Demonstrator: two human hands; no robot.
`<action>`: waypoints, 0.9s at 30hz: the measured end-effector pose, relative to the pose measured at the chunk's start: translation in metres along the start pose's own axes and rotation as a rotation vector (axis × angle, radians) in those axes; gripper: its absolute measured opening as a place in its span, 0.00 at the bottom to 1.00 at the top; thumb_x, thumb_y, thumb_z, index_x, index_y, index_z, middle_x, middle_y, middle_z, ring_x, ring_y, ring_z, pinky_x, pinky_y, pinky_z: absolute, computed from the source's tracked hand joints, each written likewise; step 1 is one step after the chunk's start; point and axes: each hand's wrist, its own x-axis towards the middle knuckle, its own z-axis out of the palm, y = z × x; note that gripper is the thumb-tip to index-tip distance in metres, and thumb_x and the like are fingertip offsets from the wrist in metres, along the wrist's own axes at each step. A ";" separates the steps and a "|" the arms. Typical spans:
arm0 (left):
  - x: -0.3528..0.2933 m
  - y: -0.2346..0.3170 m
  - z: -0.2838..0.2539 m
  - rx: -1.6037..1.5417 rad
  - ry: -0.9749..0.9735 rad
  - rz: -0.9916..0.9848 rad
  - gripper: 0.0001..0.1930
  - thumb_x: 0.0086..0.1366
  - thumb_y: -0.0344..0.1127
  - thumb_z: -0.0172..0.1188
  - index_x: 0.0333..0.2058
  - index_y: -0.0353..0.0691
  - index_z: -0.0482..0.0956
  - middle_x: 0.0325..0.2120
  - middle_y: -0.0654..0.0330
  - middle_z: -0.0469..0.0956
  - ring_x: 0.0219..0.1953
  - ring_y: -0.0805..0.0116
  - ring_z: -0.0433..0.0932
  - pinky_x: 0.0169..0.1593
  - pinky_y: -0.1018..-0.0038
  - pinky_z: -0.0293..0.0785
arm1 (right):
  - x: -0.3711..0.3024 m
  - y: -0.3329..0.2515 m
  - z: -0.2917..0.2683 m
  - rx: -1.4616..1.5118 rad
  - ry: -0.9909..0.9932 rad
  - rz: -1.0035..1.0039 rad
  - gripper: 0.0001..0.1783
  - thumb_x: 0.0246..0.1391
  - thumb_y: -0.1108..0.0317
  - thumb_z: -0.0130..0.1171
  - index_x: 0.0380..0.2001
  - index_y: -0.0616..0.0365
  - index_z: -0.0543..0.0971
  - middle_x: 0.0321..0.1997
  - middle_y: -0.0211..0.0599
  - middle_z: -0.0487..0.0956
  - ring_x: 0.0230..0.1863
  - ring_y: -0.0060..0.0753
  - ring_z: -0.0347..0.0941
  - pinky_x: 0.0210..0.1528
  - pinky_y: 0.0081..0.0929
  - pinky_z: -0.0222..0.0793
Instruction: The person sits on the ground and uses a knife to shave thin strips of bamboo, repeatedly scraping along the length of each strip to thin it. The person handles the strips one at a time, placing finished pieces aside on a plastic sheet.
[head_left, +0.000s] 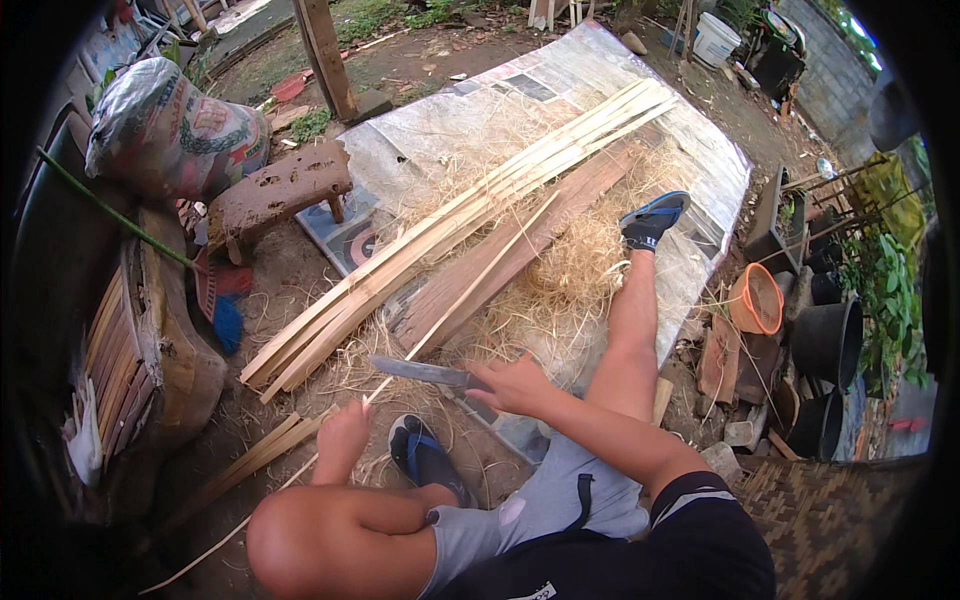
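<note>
My left hand is closed on a long, thin, pale strip, likely split bamboo or wood. The strip slants from the lower left up over a brown wooden plank. In my right hand is a knife, its blade pointing left and lying across the strip just above my left fingers. Whether the edge touches the strip, I cannot tell. Beyond the plank lies a bundle of wider pale strips. Curly shavings are heaped around the plank, by my outstretched right leg.
A flattened printed sheet lies under the work. At left stand a low wooden bench, a stuffed sack and a wooden post. More strips lie by my left knee. An orange bucket and black pots are at right.
</note>
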 end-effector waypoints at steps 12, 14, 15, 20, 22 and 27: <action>-0.066 -0.069 -0.017 -0.097 -0.225 -0.126 0.20 0.77 0.48 0.48 0.32 0.37 0.77 0.26 0.43 0.81 0.31 0.38 0.81 0.37 0.45 0.74 | 0.045 0.069 -0.036 0.175 0.034 0.458 0.28 0.68 0.39 0.47 0.51 0.53 0.76 0.35 0.51 0.84 0.39 0.60 0.82 0.41 0.53 0.76; -0.039 -0.036 -0.019 -0.198 -0.203 -0.101 0.23 0.77 0.49 0.47 0.32 0.36 0.78 0.26 0.42 0.80 0.32 0.39 0.80 0.37 0.47 0.74 | 0.028 -0.006 -0.007 0.180 -0.051 0.157 0.30 0.67 0.37 0.48 0.54 0.51 0.75 0.36 0.49 0.85 0.37 0.56 0.83 0.41 0.52 0.78; -0.028 -0.021 -0.018 -0.254 -0.196 -0.095 0.24 0.78 0.49 0.47 0.31 0.35 0.78 0.25 0.41 0.79 0.32 0.38 0.80 0.37 0.47 0.73 | 0.013 -0.031 0.014 0.073 0.110 -0.121 0.30 0.67 0.37 0.48 0.54 0.51 0.75 0.35 0.50 0.85 0.37 0.56 0.83 0.39 0.52 0.78; -0.029 -0.015 -0.026 -0.380 -0.228 -0.126 0.23 0.77 0.46 0.46 0.32 0.33 0.80 0.28 0.36 0.79 0.34 0.31 0.78 0.40 0.44 0.72 | 0.031 0.000 -0.002 0.215 -0.045 0.128 0.30 0.67 0.36 0.48 0.53 0.50 0.76 0.34 0.51 0.85 0.34 0.55 0.84 0.38 0.55 0.78; -0.021 -0.007 -0.030 -0.345 -0.210 -0.113 0.23 0.77 0.46 0.46 0.33 0.32 0.80 0.28 0.36 0.79 0.35 0.31 0.78 0.40 0.44 0.72 | 0.031 0.003 0.000 0.180 -0.012 0.166 0.31 0.66 0.35 0.48 0.53 0.49 0.76 0.33 0.50 0.85 0.33 0.55 0.84 0.38 0.55 0.78; -0.034 -0.033 -0.028 -0.406 -0.254 -0.120 0.23 0.78 0.47 0.47 0.33 0.33 0.79 0.24 0.40 0.77 0.29 0.38 0.77 0.37 0.51 0.72 | 0.016 0.004 -0.005 0.078 0.070 0.028 0.28 0.66 0.35 0.49 0.51 0.46 0.77 0.31 0.47 0.84 0.32 0.55 0.83 0.36 0.50 0.79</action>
